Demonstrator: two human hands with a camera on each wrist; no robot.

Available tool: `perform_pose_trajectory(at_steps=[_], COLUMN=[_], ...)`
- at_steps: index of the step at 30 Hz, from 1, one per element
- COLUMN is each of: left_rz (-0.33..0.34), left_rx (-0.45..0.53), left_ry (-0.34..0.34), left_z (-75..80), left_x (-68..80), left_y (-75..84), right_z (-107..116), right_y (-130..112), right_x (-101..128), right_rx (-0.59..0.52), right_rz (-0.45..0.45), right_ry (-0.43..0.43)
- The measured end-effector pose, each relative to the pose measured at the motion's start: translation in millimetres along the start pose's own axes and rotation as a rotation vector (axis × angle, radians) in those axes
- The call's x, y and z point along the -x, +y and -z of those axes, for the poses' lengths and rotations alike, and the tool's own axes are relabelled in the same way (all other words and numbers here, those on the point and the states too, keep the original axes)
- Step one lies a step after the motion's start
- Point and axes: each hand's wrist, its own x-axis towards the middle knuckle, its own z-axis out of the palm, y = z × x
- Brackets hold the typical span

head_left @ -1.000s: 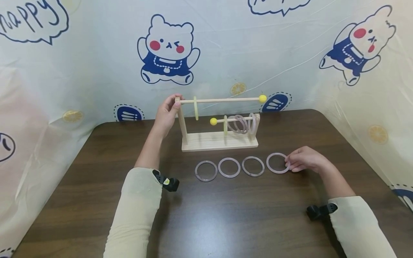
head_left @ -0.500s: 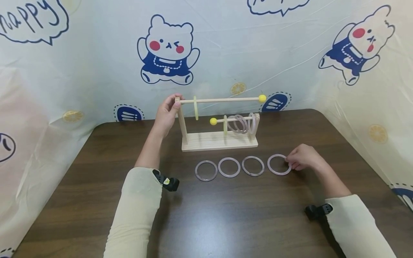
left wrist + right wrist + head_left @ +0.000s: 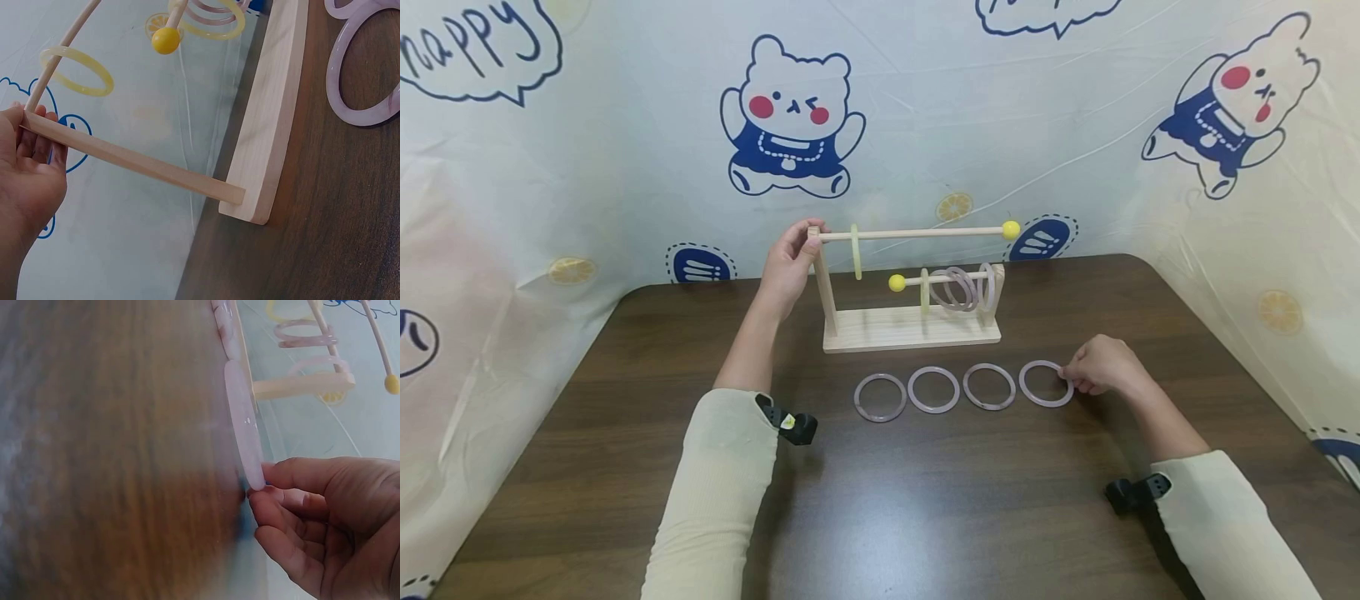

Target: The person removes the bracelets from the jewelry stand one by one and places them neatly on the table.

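My left hand [image 3: 788,262] grips the top of the tall left post [image 3: 137,157] of a wooden rack, thumb in front and fingers behind. From that post runs a long upper rod [image 3: 932,233] carrying one yellow ring [image 3: 856,252]. The shorter lower rod bears another yellow ring [image 3: 924,292] and several pale purple rings [image 3: 958,292]. At the right end of a row on the table, my right hand [image 3: 1101,367] pinches the edge of a pale purple bangle [image 3: 244,425] between thumb and fingers. The bangle looks slightly tilted in the right wrist view.
Three more purple bangles lie in a row left of the pinched one: a left one [image 3: 880,398], a middle one [image 3: 933,390] and a right one [image 3: 988,387]. The rack's base [image 3: 917,328] stands behind them on the dark wooden table [image 3: 880,508]. Yellow balls cap both rods.
My right hand has shifted slightly up and left, its wrist turning a little, while it keeps the bangle at nearly the same spot. The left hand and rack stay still.
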Motion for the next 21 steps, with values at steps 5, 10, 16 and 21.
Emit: perform_pose_trajectory(at_steps=[5,10,16,21], left_rz=[0.011,0.015,0.017,0.018], left_rx=[0.003,0.003,0.002,-0.002], left_ry=[-0.003,0.001,0.004,0.009], left_z=[0.0,0.0,-0.2,-0.3], left_x=[0.0,0.2,0.8,1.0], left_y=[0.1,0.3,0.5,1.0], right_z=[-1.1,-1.7,-1.3,-0.6], right_y=[1.1,2.1,2.6,0.9], right_x=[-0.2,0.1,0.7,1.9], right_rx=[0.046,0.069,0.058,0.063], right_rz=[0.003,-0.002,-0.011,0.003], right_ry=[0.02,0.034,0.027,0.036])
